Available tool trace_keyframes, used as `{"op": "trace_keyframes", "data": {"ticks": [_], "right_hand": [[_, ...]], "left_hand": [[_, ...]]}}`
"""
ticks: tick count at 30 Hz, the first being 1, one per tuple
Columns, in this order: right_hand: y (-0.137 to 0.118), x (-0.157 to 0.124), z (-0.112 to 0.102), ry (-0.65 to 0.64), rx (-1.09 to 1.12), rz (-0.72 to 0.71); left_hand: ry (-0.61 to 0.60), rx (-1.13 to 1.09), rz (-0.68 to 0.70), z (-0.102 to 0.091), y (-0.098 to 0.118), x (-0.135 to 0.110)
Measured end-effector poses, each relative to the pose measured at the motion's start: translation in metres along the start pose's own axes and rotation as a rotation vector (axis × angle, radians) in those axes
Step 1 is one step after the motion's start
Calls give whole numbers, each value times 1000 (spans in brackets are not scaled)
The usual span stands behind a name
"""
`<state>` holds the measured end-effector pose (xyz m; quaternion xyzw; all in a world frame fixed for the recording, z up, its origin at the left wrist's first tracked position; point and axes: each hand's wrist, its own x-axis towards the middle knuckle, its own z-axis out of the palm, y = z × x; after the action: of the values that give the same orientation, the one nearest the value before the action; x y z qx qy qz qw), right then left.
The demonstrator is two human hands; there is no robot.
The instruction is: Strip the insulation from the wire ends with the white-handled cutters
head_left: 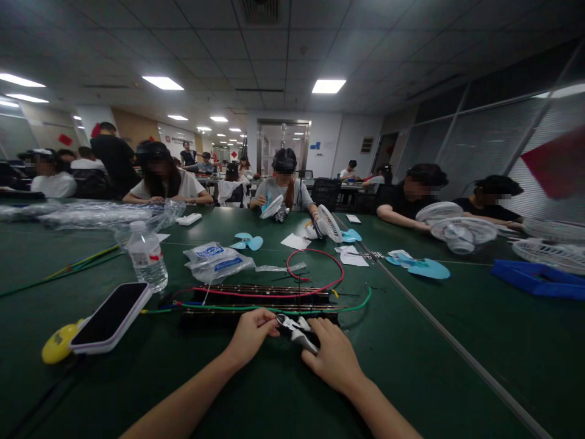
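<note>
My right hand (pixel 333 353) is wrapped round the white and grey handles of a pair of wire cutters (pixel 299 335), whose jaws point left. Close by the jaws, the thumb and fingers of my left hand (pixel 252 334) are pinched together; what they hold is too small to make out. Just beyond both hands lie long dark strips with metal edges (pixel 269 291) on the green table. A green wire (pixel 256 309) and a red wire (pixel 265 296) run along them, and the red one loops up at the far right. My hands partly hide the near strip.
At left are a water bottle (pixel 148 259), a propped phone (pixel 112 317) and a yellow object (pixel 59 343). Plastic bags (pixel 217 262), blue fan blades (pixel 247 241) and a blue tray (pixel 539 280) lie farther off. Across the table, people handle fan parts. A grey seam (pixel 439 326) crosses at right.
</note>
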<state>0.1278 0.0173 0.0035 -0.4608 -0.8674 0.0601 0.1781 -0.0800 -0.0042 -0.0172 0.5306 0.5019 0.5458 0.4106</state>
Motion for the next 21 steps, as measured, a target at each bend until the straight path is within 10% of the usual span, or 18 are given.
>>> {"op": "trace_keyframes", "data": {"ticks": [21], "right_hand": [[-4,-1,-1,28,-41,7]], "left_hand": [[-8,-21,-28,0,-5,2]]}}
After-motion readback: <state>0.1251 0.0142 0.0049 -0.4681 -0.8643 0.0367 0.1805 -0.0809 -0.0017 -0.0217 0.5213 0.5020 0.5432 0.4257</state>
